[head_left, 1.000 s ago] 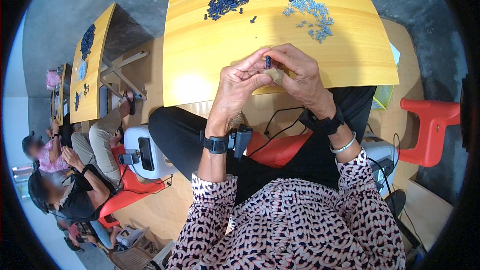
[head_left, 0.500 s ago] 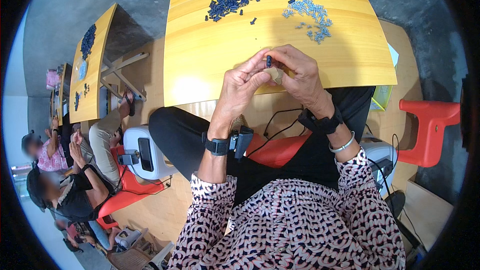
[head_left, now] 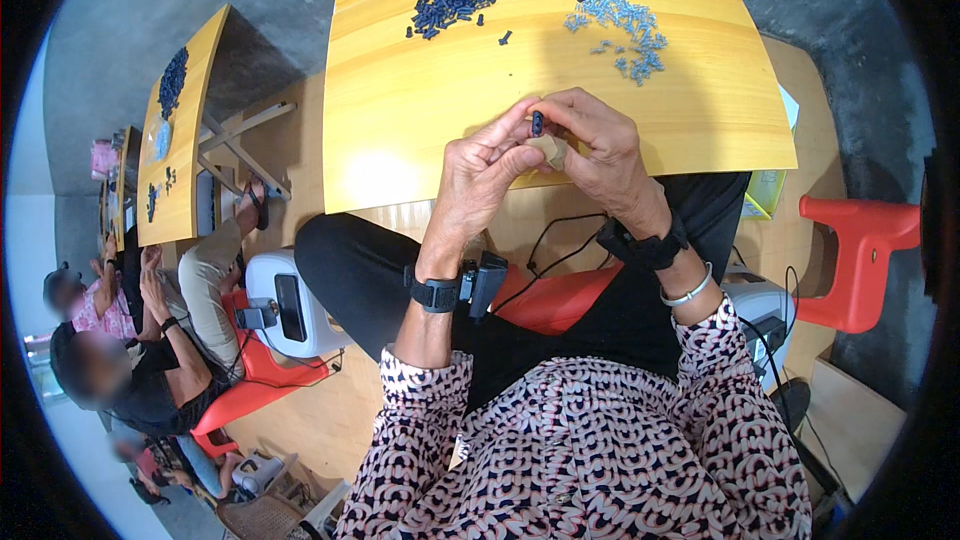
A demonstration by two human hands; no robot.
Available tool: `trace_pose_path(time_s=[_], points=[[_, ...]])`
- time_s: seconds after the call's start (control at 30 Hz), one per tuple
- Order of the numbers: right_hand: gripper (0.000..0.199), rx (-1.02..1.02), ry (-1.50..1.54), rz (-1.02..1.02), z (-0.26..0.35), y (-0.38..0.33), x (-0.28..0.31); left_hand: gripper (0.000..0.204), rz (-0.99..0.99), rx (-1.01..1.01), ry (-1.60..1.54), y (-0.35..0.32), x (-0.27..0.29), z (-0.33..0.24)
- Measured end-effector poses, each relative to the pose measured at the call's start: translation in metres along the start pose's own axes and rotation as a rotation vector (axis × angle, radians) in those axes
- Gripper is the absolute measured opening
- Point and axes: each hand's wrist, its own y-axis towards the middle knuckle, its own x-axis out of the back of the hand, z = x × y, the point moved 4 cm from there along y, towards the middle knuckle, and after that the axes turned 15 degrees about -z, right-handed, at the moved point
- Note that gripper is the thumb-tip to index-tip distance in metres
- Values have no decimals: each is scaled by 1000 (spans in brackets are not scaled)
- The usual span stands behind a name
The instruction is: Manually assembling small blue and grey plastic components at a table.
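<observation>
Gripped between the left hand [head_left: 478,162] and right hand [head_left: 605,148] is a small dark cylindrical piece [head_left: 537,123], a crumpled beige wrap [head_left: 547,151] just below it. Beyond them, the glossy yellow wood-grain worktop [head_left: 400,120] carries heaped dark pieces [head_left: 455,8] leftward, slim silvery pieces [head_left: 618,10] rightward. Right of the hands: a yellow-green box [head_left: 768,190], contents unclear; a red plastic stool [head_left: 858,240].

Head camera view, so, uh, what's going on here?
A person's left hand and right hand meet at the near edge of a yellow wooden table, holding a small dark piece between the fingertips. A beige scrap or wrap shows by the thumbs. Farther back lie a dark pile of similar-looking pieces and, to its right, scattered small silvery parts. Off to the left, a co-worker sits by another table.
</observation>
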Motion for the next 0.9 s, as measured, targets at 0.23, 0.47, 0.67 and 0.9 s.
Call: trace_pose_path(time_s=[0.23,0.47,0.67,0.9], points=[[34,-10,-6,22,2,0,0,46,-39,8,43,-1,3,0],[39,26,0,29,4,-1,1,45,-54,-7,27,-3,2,-1],[37,-11,39,56,3,-1,2,44,-56,1,-4,-2,2,-1],[34,34,-2,39,4,-1,1,44,-66,-24,16,-3,2,-2]])
